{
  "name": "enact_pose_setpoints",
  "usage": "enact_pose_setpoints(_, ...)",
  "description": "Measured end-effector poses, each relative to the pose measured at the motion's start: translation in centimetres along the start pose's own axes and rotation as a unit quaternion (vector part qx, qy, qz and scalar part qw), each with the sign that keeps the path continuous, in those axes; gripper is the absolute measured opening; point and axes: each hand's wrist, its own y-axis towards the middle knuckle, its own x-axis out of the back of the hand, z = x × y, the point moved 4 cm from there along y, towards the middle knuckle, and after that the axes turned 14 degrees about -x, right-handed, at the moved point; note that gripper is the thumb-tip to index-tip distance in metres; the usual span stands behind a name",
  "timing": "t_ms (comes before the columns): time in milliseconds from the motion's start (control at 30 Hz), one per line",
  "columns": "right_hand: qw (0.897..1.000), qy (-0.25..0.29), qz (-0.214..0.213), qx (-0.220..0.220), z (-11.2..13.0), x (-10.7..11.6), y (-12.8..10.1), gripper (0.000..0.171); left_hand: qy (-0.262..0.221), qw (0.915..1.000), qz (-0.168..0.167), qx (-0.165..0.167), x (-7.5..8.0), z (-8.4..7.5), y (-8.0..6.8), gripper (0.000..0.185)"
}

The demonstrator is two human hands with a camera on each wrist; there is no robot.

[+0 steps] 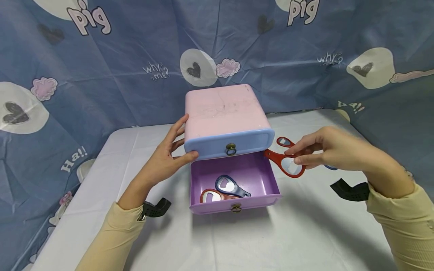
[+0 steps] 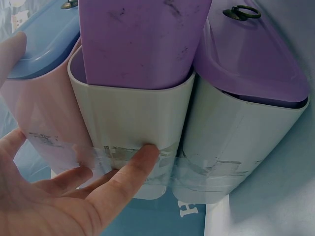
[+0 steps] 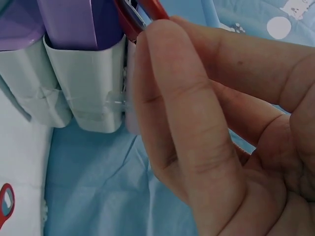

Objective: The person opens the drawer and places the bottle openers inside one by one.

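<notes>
A small pink drawer cabinet [image 1: 223, 111] stands on the white table. Its upper blue drawer [image 1: 217, 145] is pushed in, and the lower purple drawer [image 1: 234, 205] is pulled out. Inside lie a blue bottle opener [image 1: 231, 185] and a red bottle opener [image 1: 211, 196]. My left hand [image 1: 181, 145] rests on the cabinet's left side, fingers straight, thumb against the blue front's corner. In the left wrist view its fingers [image 2: 133, 167] press the cabinet's pale wall. My right hand [image 1: 294, 155] pinches red scissors [image 1: 288, 167] by the handles, just right of the open drawer. The right wrist view shows the scissors [image 3: 142, 14] above my fingers [image 3: 187, 108].
A blue patterned cloth [image 1: 101, 75] hangs close behind and to both sides of the table [image 1: 305, 233]. A small blue object [image 1: 331, 168] peeks out under my right hand. Black wrist straps [image 1: 156, 209] sit on both sleeves.
</notes>
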Motion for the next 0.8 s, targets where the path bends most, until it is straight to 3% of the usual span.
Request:
enact_pose_setpoints(433, 0.997, 0.047, 0.059, -0.021, 2.2, -1.8, 1.2, 0.027, 0.004, 1.0, 0.0, -0.001, 0.0, 0.0, 0.0, 0.099)
enact_pose_setpoints(800, 0.997, 0.01, 0.078, -0.007, 4.2, -3.5, 2.5, 0.025, 0.001, 1.0, -0.001, -0.003, 0.0, 0.0, 0.0, 0.099)
